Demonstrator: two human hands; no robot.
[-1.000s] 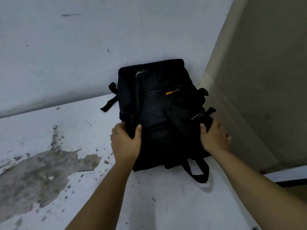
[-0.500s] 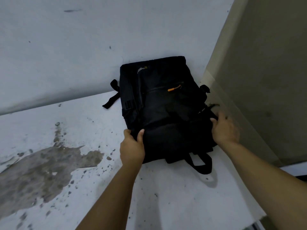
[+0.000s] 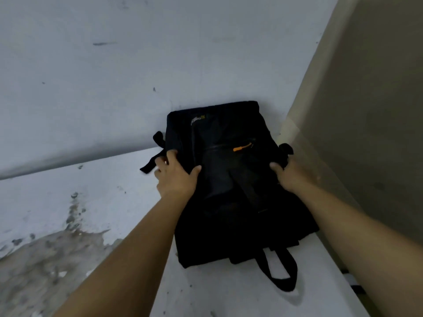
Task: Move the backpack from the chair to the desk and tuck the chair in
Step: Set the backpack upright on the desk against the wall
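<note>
Lying flat on the white desk point(image 3: 128, 197), the black backpack point(image 3: 233, 191) sits in the far right corner, its far end pressed against the white wall point(image 3: 137, 76) and its right side close to the beige side panel point(image 3: 377, 110). Both bare hands hold it by its sides. The left hand point(image 3: 176, 175) is curled around the left edge, thumb lying across the front fabric and fingers wrapped over the side, next to a loose black strap point(image 3: 152, 164) that trails onto the desk. The right hand point(image 3: 289, 175) is clasped on the right edge, thumb on the front; its fingers are hidden behind the pack, just below a dark strap end point(image 3: 286, 148). An orange zipper pull point(image 3: 241, 148) shows on the front pocket, and a small label point(image 3: 198, 118) sits near the far end. A carry loop point(image 3: 281, 271) lies on the desk at the near end. A grey-brown worn patch point(image 3: 52, 255) stains the desk at the left.
</note>
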